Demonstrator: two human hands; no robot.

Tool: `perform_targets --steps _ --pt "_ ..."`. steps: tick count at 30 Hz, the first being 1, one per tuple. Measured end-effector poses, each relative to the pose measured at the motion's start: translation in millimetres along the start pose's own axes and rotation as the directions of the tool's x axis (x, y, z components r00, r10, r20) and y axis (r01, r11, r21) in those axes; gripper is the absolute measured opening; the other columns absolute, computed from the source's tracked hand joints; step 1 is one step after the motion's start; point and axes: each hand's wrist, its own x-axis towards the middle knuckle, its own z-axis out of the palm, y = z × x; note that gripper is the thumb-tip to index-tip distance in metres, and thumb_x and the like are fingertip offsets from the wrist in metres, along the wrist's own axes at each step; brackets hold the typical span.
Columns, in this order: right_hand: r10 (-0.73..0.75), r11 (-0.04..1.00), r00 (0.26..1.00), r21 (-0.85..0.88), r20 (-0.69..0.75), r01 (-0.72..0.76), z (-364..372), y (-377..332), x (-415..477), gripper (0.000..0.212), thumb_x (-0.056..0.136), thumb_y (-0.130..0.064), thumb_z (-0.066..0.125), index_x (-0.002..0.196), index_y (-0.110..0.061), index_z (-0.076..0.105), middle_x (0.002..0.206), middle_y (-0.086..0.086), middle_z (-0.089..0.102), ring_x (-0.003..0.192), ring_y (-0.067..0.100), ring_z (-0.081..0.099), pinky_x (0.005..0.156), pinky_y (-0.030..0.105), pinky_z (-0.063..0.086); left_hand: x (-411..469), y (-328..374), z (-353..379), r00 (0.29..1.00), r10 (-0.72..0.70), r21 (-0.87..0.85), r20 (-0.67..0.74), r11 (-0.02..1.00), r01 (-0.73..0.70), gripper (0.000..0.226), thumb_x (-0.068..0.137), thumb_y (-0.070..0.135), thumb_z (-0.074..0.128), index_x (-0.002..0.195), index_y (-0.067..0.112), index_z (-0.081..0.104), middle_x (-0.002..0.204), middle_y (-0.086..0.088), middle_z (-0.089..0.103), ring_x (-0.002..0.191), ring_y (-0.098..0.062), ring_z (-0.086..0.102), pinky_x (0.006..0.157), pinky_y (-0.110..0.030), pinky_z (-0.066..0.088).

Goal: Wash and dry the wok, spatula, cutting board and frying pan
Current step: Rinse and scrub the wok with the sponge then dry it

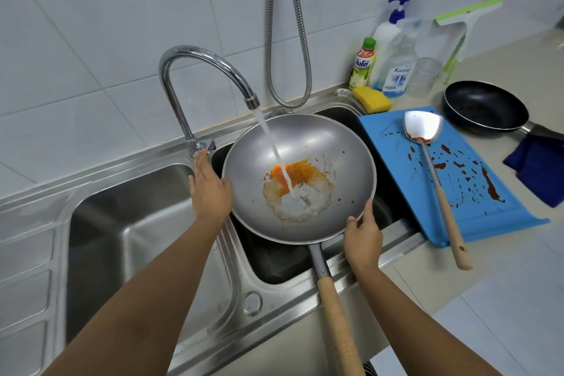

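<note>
Your right hand [363, 238] pinches the wok's [305, 137] near rim, thumb up the inside and fingers curled at the edge. Your left hand [210, 189] lies with straight fingers against its left rim, fingertips at the tap's [195, 76] base. The wok sits over the right basin of the sink [91, 180], water [274, 149] falling on orange sauce [296, 172], wooden handle toward you. At right the spatula [436, 183] lies on the blue board [476, 210], with the black pan [482, 107] beyond.

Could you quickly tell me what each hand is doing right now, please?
Left hand: open, fingers reaching the tap.
Right hand: grips the wok by its rim.
</note>
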Motion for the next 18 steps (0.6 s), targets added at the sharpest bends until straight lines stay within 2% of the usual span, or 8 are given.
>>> perform_targets --steps 12,18 --pt "0.007 1.000 1.000 0.002 0.004 -0.007 -0.4 -0.5 -2.1 0.065 0.102 -0.013 0.045 0.157 -0.026 0.012 0.064 0.000 0.055 0.057 0.012 0.054 0.052 0.019 0.040 -7.2 2.9 5.0 0.999 -0.045 0.015 0.009 0.999 0.045 0.081 0.085 -0.001 0.047 0.156 0.014 0.010 0.163 -0.005 0.015 0.150 -0.021 0.015 0.122 -0.044 0.007" --pt "0.003 1.000 1.000 -0.004 0.001 -0.003 -1.1 -2.2 -2.6 0.065 0.102 -0.013 0.045 0.157 -0.027 0.012 0.059 0.000 0.052 0.054 0.011 0.051 0.049 0.019 0.036 -5.2 17.1 15.7 0.991 -0.102 0.043 0.083 0.994 0.099 0.092 0.089 0.016 0.055 0.154 0.004 -0.009 0.163 -0.014 -0.003 0.151 -0.027 0.001 0.122 -0.039 0.005"
